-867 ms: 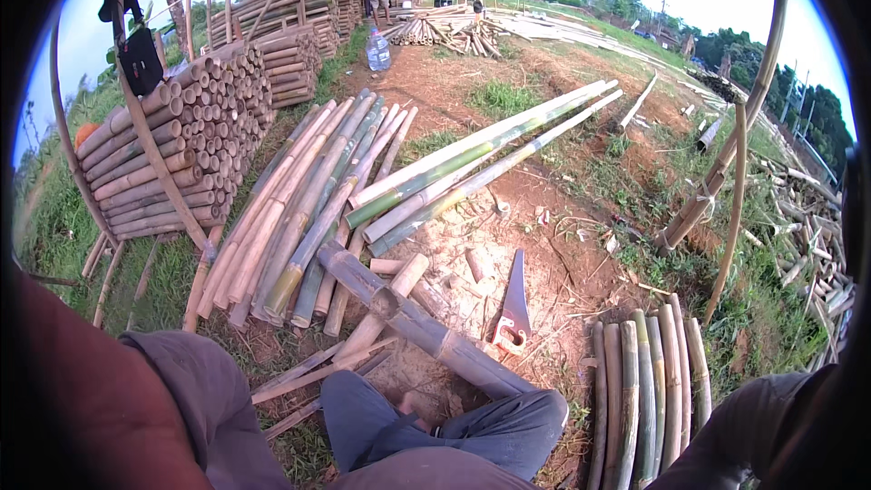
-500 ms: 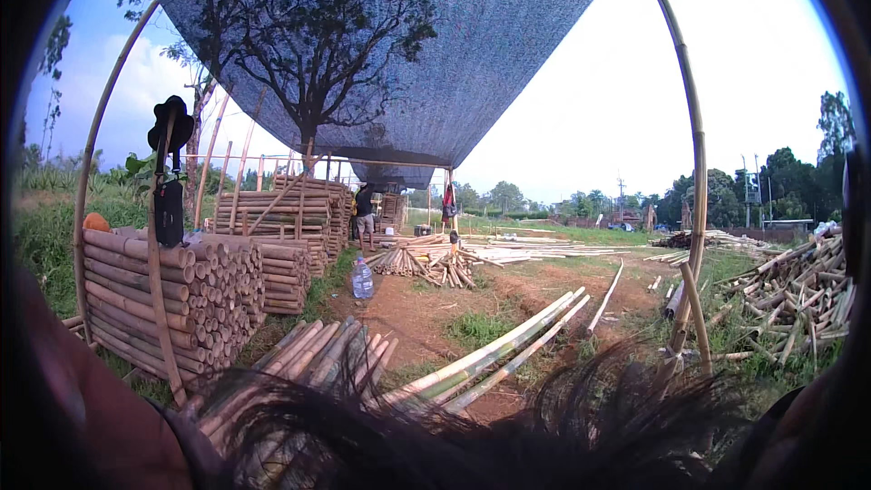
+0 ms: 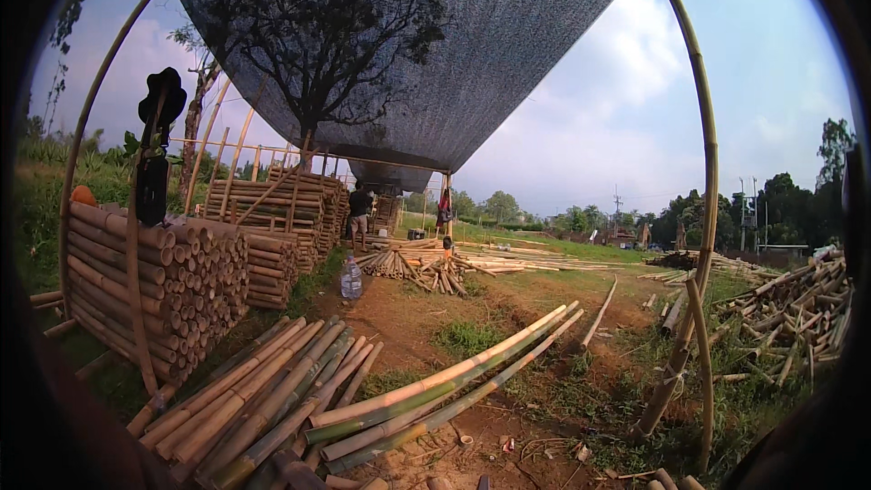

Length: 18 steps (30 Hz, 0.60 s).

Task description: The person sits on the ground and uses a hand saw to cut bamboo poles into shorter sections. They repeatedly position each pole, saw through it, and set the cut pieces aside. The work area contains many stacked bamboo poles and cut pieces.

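Note:
Neither of my hands shows. Dark, blurred shapes, seemingly my raised forearms (image 3: 86,431), fill the lower left and lower right rims, with the hands beyond the picture. Nearest in front of me lies a loose pile of cut bamboo poles (image 3: 263,390) on the ground. To its right, several longer bamboo poles (image 3: 445,381), pale and green, stretch away side by side. A stack of short bamboo lengths (image 3: 204,299) stands at the left behind an upright stake, on which a black cap (image 3: 163,95) and a black bag (image 3: 151,189) hang.
Overhead spreads a dark shade net (image 3: 508,45), held up by bamboo posts (image 3: 706,163). A large clear bottle (image 3: 351,278) stands on the dirt. Farther off are more bamboo stacks (image 3: 308,204), a person (image 3: 359,218) and a fanned heap (image 3: 422,268). Scrap bamboo (image 3: 798,308) is piled at right.
The view has tilted down slightly and shifted. Dark hair that covered the lower edge is gone, uncovering the near bamboo. The arm shapes at both sides show less, and the picture is darker.

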### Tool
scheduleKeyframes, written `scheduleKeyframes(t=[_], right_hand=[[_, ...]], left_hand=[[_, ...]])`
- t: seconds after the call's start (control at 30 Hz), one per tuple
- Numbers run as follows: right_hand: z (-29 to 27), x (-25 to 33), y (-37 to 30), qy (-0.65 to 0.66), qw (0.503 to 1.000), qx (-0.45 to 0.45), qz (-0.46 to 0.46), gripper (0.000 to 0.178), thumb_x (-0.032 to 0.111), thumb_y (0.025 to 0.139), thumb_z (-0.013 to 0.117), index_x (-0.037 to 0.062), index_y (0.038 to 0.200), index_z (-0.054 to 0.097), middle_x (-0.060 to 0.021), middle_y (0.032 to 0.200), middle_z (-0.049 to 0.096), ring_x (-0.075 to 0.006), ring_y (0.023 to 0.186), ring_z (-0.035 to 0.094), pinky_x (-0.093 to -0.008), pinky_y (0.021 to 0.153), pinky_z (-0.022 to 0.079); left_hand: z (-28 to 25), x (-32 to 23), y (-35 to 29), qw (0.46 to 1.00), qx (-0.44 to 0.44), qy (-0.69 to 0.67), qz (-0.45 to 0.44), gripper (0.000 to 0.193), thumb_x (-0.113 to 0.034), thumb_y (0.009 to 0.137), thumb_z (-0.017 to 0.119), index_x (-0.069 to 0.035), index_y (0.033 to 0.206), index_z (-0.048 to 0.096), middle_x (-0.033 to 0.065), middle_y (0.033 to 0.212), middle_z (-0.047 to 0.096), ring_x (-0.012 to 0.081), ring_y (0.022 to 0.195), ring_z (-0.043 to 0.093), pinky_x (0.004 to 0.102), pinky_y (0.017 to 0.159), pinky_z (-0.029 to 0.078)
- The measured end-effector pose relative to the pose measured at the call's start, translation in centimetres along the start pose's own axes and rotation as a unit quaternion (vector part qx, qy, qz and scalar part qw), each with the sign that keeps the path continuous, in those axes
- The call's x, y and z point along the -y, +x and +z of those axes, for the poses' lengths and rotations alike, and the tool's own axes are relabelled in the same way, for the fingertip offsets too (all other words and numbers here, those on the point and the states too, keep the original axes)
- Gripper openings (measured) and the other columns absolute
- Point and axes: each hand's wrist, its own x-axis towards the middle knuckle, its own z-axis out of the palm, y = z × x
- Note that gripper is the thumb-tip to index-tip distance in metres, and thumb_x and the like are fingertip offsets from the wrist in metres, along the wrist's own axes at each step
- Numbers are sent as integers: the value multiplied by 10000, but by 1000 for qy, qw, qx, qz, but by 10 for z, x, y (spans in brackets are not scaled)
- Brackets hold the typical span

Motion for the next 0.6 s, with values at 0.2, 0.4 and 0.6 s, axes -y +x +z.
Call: scheduleKeyframes(t=[0.2,0.4,0.6], right_hand=[[24,5,-9,12,998,56,3,460,207,1090,575,-101,1430,549,-202,1253,680,-305,1132,666,-480,1005,533],[38,10,-18,48,999,18,-15,465,221,1095,566,-99,1431,546,-199,1252,676,-309,1131,663,-483,1008,530],[64,35,-62,140,987,-36,76,470,235,1100,557,-97,1432,543,-196,1251,673,-312,1131,659,-487,1010,526]], left_hand=[[-3,-7,-43,996,14,-13,-83,777,-547,1031,645,34,1519,479,173,1306,628,284,1082,622,487,892,507],[-25,-18,-33,995,28,7,-93,811,-582,1031,630,28,1538,460,171,1317,622,290,1086,620,495,885,503],[-21,-40,-85,971,28,32,-236,739,-512,1044,630,32,1520,480,169,1289,630,283,1088,628,472,899,512]])
